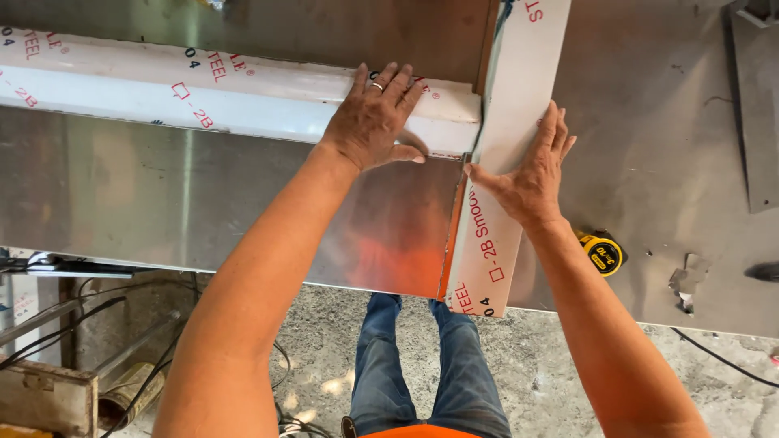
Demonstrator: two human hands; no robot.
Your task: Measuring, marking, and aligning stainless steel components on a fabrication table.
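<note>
On the bench, from left to right:

Left strip: a long, film-covered steel channel lies crosswise on the bench, white protective film with red and dark printing, its top face flat and its near edge folded down.

Sheet below it: a bare, shiny steel sheet with a dull brushed gleam, which mirrors an orange blur near its right end.

Left hand: lies palm down on the right end of the channel, fingers spread and flat, thumb pointing right along the fold; it presses and grips nothing. A ring sits on one finger.

Joint: the channel's right end butts against a second film-covered strip that runs away from the person, at a right angle.

Right hand: flat on that second strip just right of the joint, fingers close together and stretched forward, thumb at the strip's left edge; nothing is clasped.

Right of it: a yellow and black tape measure lies on the grey metal bench, near the right wrist, with a small scrap of metal further right.

Below: blue jeans over a concrete floor.
</note>
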